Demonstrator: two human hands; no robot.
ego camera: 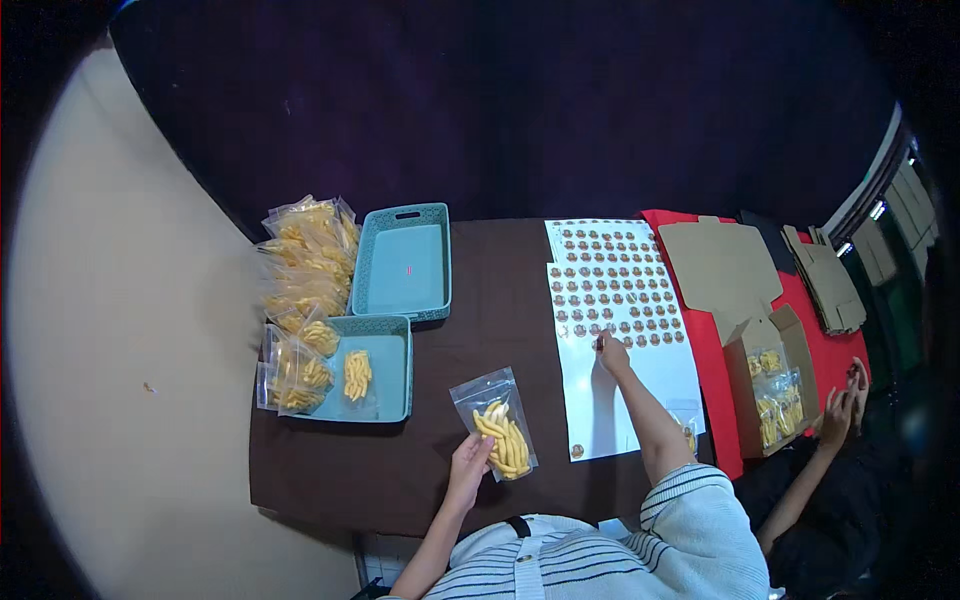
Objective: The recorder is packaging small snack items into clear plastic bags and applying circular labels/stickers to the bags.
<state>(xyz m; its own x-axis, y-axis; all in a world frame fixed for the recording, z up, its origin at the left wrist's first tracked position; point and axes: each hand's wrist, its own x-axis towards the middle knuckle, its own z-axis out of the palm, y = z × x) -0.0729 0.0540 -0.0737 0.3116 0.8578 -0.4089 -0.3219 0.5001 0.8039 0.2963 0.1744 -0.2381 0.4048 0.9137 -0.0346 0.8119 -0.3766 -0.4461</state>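
My left hand [470,466] grips the lower left side of a clear zip-top bag [504,439] of yellow, finger-shaped pieces, tilted over the brown-covered table. My right hand [615,355] reaches over a white sheet of round stickers [600,397]. Its fingertips are at a round brown sticker [598,344]; whether they pinch it is too small to tell. Rows of similar stickers fill the upper part of the sheet, and a lone sticker [577,451] is at its lower left corner. Another filled bag [688,435] lies by the sheet's lower right corner, partly behind my right forearm.
At left, filled bags [311,255] are heaped beside an upper blue basket [401,266]. A lower blue basket [394,409] holds several bags. On red cloth [814,300] stand an open cardboard box [739,405] with bags and flattened cardboard [829,289]. Another person's hands [841,405] are beside it.
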